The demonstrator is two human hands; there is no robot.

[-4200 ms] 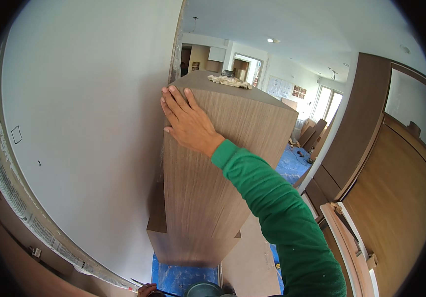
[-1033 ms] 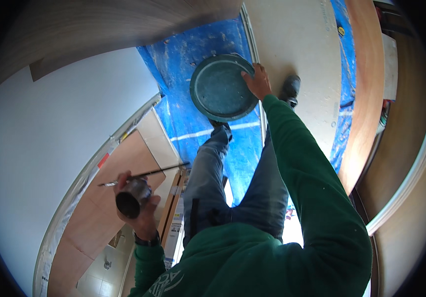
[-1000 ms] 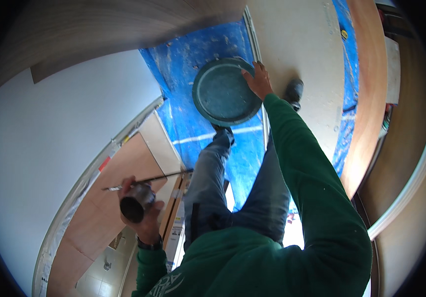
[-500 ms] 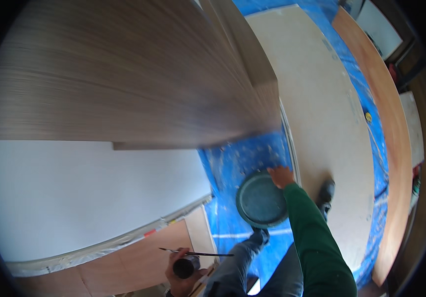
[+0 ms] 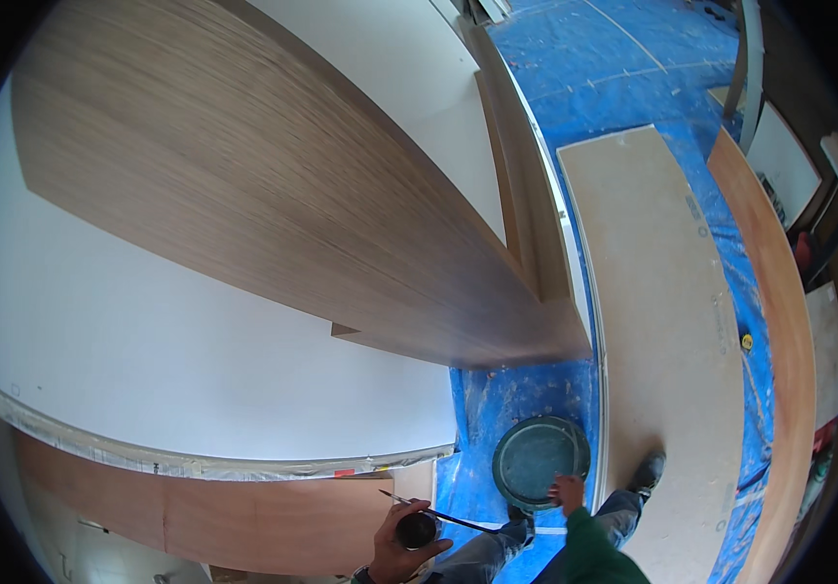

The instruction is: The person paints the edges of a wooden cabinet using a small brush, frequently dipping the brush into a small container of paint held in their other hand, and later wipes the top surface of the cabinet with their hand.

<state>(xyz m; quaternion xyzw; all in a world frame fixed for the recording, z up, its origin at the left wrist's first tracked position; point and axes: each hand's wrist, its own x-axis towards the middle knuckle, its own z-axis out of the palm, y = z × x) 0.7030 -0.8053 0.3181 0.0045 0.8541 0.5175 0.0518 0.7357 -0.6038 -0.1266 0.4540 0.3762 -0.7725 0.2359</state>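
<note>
My left hand (image 5: pixel 391 553) is closed around a small round can (image 5: pixel 417 530) with a dark inside. A thin, dark-handled paintbrush (image 5: pixel 458 524) lies across the same hand, its tip pointing left. My right hand (image 5: pixel 567 493), at the end of a green sleeve (image 5: pixel 598 553), hovers over the lower right rim of a round dark-green tub (image 5: pixel 539 459). Its fingers are loosely bent and slightly apart, with nothing visible in them. Whether they touch the rim cannot be told. The tub stands on the blue sheeting just ahead of my feet.
A large wood-grain panel (image 5: pixel 292 224) juts out from the left, with a white surface (image 5: pixel 214 360) beside it. Blue plastic sheeting (image 5: pixel 623 58) covers the floor. A long beige board (image 5: pixel 667 321) lies to the right under one foot, and an orange-brown plank (image 5: pixel 779 331) runs beyond it.
My view has shifted, so the panel and tub sit lower and more of the room shows. My right hand has drawn back toward me from the tub's upper right rim. The left keeps its hold.
</note>
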